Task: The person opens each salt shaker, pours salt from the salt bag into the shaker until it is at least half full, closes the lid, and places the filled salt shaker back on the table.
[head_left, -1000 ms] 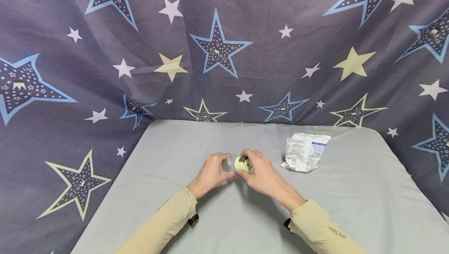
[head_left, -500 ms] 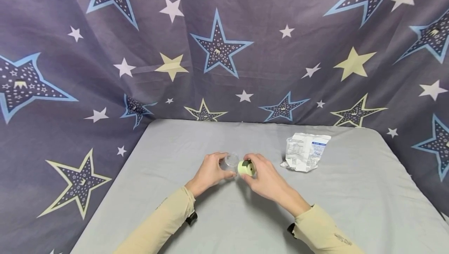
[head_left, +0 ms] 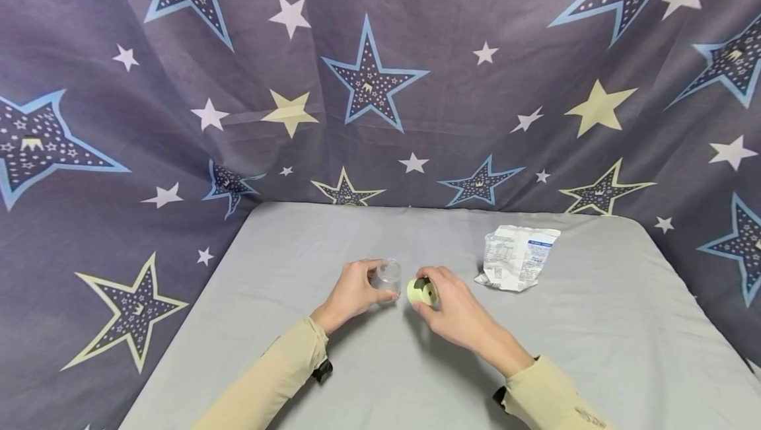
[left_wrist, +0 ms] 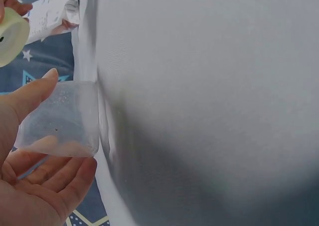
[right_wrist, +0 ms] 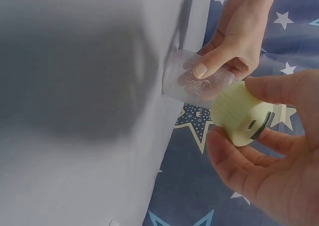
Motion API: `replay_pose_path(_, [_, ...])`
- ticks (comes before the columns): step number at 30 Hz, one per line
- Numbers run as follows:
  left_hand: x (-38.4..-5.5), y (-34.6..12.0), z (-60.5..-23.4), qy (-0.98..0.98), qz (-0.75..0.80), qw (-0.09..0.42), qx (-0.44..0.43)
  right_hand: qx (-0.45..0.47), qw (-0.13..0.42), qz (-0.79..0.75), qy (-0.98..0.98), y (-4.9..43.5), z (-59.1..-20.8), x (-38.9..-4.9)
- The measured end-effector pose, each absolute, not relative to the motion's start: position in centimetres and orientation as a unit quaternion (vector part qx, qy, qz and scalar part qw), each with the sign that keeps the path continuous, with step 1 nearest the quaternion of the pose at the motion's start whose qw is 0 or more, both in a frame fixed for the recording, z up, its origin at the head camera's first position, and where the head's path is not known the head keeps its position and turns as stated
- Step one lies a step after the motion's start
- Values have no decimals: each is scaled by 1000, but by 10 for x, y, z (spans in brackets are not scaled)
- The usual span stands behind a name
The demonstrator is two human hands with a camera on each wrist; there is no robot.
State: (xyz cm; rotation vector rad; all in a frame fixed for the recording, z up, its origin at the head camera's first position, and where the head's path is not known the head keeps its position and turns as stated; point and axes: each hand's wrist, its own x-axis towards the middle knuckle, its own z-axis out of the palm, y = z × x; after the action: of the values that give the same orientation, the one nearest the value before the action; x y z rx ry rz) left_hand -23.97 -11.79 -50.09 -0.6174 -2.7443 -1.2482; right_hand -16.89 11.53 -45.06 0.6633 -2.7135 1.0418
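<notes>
My left hand [head_left: 355, 291] grips a small clear plastic jar [left_wrist: 62, 118], thumb on one side and fingers on the other. The jar stands upright on the grey sheet with its top uncovered. Just right of it, my right hand [head_left: 453, 308] holds a pale yellow-green lid [right_wrist: 239, 111] between thumb and fingers. A dark green part and a small slot show on the lid's top. In the head view the lid is tilted and apart from the jar. Whether the jar holds anything is hard to tell; some whitish specks show on its wall.
A crumpled white printed packet [head_left: 518, 258] lies on the grey sheet [head_left: 333, 232] to the right, beyond my right hand. A dark star-patterned curtain [head_left: 380, 146] hangs behind and along the sides.
The lid has come off the jar in my right hand and moved right and slightly toward me. The jar, tilted earlier, now stands upright in my left hand.
</notes>
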Motion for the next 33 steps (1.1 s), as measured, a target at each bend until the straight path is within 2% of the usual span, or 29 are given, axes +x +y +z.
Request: replay_pose_path(33, [-238, -124, -505, -899, -403, 34, -169, 217, 73, 331, -915, 129, -456, -154])
